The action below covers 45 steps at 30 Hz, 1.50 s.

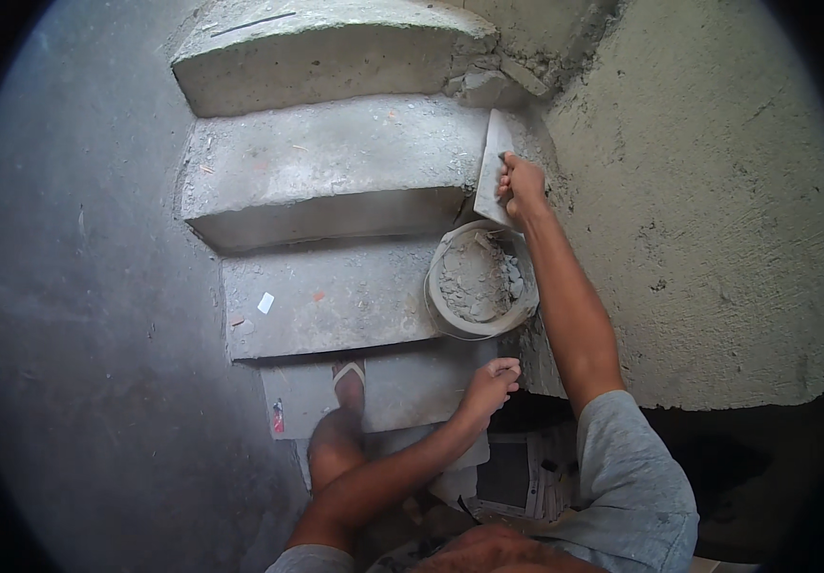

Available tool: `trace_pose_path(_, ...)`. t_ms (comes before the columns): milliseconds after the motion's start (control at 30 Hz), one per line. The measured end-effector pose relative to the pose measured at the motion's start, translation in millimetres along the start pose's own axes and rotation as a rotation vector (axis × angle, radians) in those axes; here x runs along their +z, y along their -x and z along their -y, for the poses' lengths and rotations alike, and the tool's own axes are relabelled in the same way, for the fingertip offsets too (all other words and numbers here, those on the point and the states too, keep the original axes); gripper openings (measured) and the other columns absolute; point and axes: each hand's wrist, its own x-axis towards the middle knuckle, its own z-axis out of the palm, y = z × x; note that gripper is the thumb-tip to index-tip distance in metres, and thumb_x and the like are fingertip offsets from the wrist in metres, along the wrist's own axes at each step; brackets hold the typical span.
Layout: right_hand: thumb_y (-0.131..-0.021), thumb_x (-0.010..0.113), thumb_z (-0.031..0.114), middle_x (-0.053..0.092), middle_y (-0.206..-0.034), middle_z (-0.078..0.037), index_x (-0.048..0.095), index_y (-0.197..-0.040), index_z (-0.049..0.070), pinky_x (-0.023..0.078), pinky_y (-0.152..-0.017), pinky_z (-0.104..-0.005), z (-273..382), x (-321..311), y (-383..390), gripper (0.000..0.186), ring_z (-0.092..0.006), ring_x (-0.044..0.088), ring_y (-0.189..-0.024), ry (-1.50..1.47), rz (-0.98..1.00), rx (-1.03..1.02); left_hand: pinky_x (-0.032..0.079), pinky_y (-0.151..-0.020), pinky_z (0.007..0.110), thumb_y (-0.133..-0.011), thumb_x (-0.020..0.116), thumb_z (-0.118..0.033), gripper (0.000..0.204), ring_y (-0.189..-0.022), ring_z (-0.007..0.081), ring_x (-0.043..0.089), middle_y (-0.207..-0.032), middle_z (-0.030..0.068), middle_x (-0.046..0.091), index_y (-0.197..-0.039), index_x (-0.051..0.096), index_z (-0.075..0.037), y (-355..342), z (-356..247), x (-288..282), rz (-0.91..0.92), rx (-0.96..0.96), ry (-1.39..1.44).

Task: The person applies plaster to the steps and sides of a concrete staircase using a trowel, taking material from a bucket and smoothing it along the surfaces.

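My right hand (522, 183) grips a flat, pale trowel-like board (490, 158), held tilted at the right end of a dusty concrete step (326, 162), near the wall. Just below it a round bucket (434, 286) with a wire handle holds grey rubble and powder (474, 282), sitting at the right of a lower step. My left hand (493, 382) is below the bucket, its fingers curled; whether anything is inside them is hidden.
Concrete stairs (326, 72) rise ahead, with broken chunks (488, 86) at the upper right corner. A rough plastered wall (698, 239) bounds the right, above a dark gap (689, 458). A grey surface (87, 286) lies left. My sandalled foot (350, 382) is on a lower step.
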Motion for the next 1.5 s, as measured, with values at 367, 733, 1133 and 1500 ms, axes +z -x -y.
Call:
trace_pose_path(367,-0.088,0.058,0.016,0.048,-0.063,0.000,0.054,-0.079,0.008,0.033,-0.038,-0.0224,-12.4,14.0,3.2,0.013,-0.0073,0.041,-0.046,-0.163,0.047,-0.007,0.042,-0.087,0.033,-0.093,0.052,-0.029,0.039,-0.103,0.0176,0.058,-0.119,0.0053,0.059,-0.125,0.052,-0.007,-0.3,9.8,-1.3,0.004,-0.027,-0.021)
trace_pose_path(733,-0.090,0.057,0.020,0.043,-0.061,0.002,0.049,-0.080,0.009,0.032,-0.039,-0.0221,-11.1,4.2,-5.1,0.017,-0.0069,0.037,-0.045,-0.462,0.085,0.054,0.042,-0.087,0.034,-0.093,0.052,-0.028,0.043,-0.104,0.0207,0.058,-0.120,0.0085,0.058,-0.129,0.049,-0.004,-0.8,12.0,5.9,0.029,-0.007,-0.014)
trace_pose_path(1133,-0.091,0.050,0.028,0.036,-0.059,0.003,0.047,-0.081,0.008,0.032,-0.042,-0.0226,-24.6,43.7,-23.9,0.023,-0.0087,0.033,-0.045,-0.826,-0.013,0.056,0.044,-0.079,0.030,-0.093,0.054,-0.027,0.037,-0.092,0.0157,0.056,-0.106,0.0060,0.061,-0.121,0.054,-0.003,-8.2,21.2,9.9,0.011,-0.011,0.006)
trace_pose_path(1500,-0.087,0.051,0.027,0.035,-0.058,0.002,0.045,-0.082,0.009,0.032,-0.042,-0.0241,-24.3,49.0,-20.1,0.021,-0.0086,0.032,-0.043,-0.868,-0.083,0.044,0.043,-0.081,0.030,-0.092,0.055,-0.029,0.040,-0.092,0.0155,0.056,-0.106,0.0081,0.061,-0.120,0.054,-0.001,-8.6,15.5,9.5,-0.009,-0.039,-0.007)
